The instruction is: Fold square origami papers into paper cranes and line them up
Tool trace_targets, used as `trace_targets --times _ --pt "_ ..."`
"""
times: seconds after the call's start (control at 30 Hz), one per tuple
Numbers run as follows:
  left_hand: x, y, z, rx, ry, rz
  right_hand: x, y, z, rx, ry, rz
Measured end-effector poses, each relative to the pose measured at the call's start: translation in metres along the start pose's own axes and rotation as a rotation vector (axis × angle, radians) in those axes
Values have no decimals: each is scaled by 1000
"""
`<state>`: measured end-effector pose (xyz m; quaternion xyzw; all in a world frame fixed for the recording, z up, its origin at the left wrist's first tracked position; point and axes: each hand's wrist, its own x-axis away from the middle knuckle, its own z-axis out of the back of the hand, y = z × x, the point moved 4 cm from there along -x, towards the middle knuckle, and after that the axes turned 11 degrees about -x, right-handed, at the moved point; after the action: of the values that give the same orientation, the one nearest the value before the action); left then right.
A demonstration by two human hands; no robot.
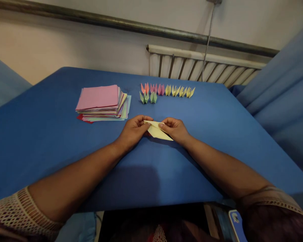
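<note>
A pale yellow sheet of folded paper (159, 133) is held between both hands above the middle of the blue table. My left hand (136, 129) pinches its left end, thumb on top. My right hand (176, 129) grips the upper right part, its thumb pressed on a fold. One pointed corner of the paper sticks out toward me, below the right hand. The fingertips beneath the paper are partly hidden. Beyond the hands, small folded paper cranes stand in two rows: several yellow cranes (175, 90), pink ones (161, 89), an orange-red one (144, 88) and two green cranes (153, 97).
A thick stack of coloured paper (99, 97), pink on top, lies left of the cranes on the blue tablecloth (204, 134). Behind the table are a radiator (192, 65) and a pipe (131, 27). A blue curtain (280, 87) hangs at the right.
</note>
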<state>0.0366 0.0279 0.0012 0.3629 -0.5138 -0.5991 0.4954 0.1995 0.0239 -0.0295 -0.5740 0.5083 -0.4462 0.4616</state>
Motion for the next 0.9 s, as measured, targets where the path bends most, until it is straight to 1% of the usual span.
trace_targets --times 0.17,0.33,0.47,0.6,0.73,0.8,0.9 --pt "-2 -4 0 119 -43 18 -1 0 1 5 13 16" --pt "-5 -9 3 120 -22 13 -1 0 1 3 6 12" --pt "-3 -4 2 113 -27 -11 0 0 1 0 13 21" --pt "0 2 3 9 39 -38 2 -2 -1 -7 -20 38" --pt "-2 2 4 22 94 -30 3 -3 -4 -20 -84 67" --pt "-3 2 5 26 114 -42 2 -3 -4 -31 -90 89" --pt "-5 1 7 5 127 -52 1 0 -2 -19 -95 64"
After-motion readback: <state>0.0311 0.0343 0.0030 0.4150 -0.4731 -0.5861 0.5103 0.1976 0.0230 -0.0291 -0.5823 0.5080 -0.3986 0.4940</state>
